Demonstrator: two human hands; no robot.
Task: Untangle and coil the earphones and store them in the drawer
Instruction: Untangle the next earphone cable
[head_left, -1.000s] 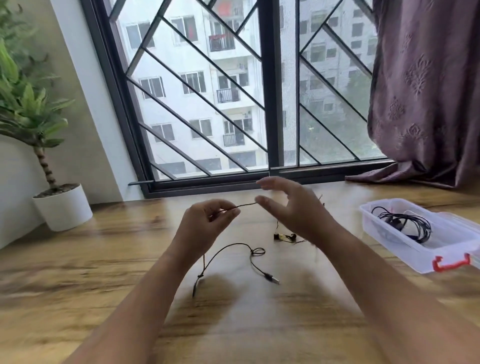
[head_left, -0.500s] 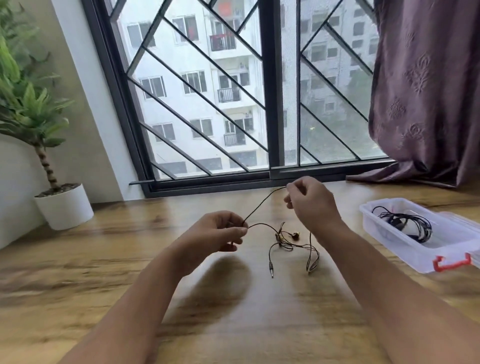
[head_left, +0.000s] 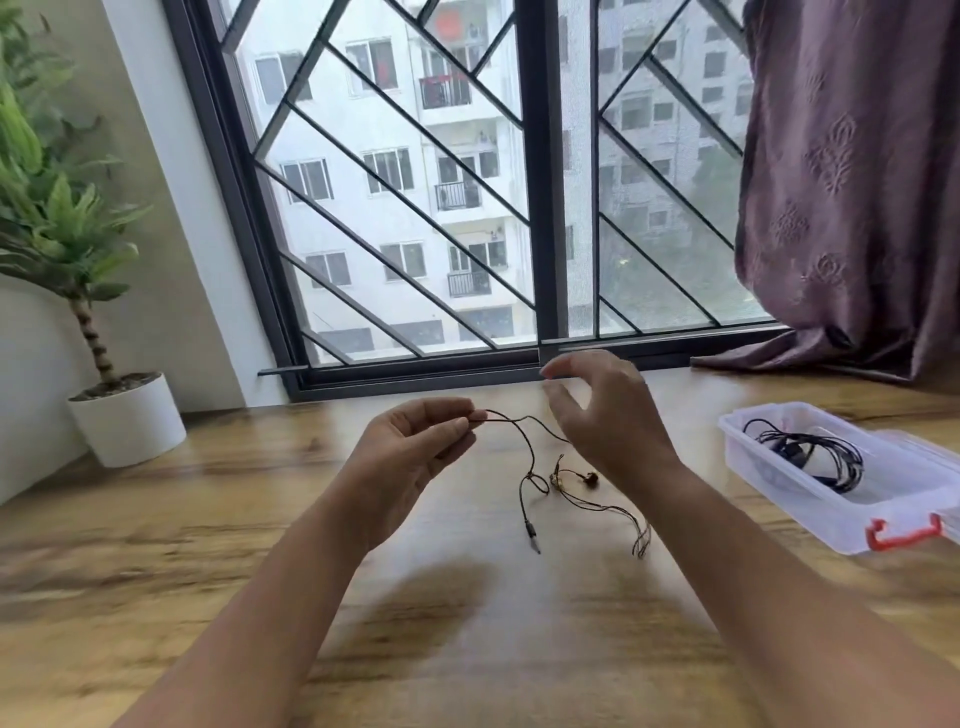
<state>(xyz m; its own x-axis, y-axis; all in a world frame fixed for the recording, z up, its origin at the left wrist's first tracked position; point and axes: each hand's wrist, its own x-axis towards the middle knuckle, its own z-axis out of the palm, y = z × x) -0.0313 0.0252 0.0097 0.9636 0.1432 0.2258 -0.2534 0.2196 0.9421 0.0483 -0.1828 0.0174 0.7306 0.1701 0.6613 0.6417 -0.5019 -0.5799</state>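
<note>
Head view, from your left: a potted plant (head_left: 124, 415) stands on the bench (head_left: 467, 649) by the window. Your left hand (head_left: 410, 447) pinches a stretch of the earphones (head_left: 558, 480), lifting the cord, I judge, so the tangle hangs loose; plug and buds lie on the bench between your hands. Your right hand (head_left: 608, 415) hovers, fingers spread, gripping nothing. A clear box (head_left: 779, 483) holds another cable. No writing is legible.
</note>
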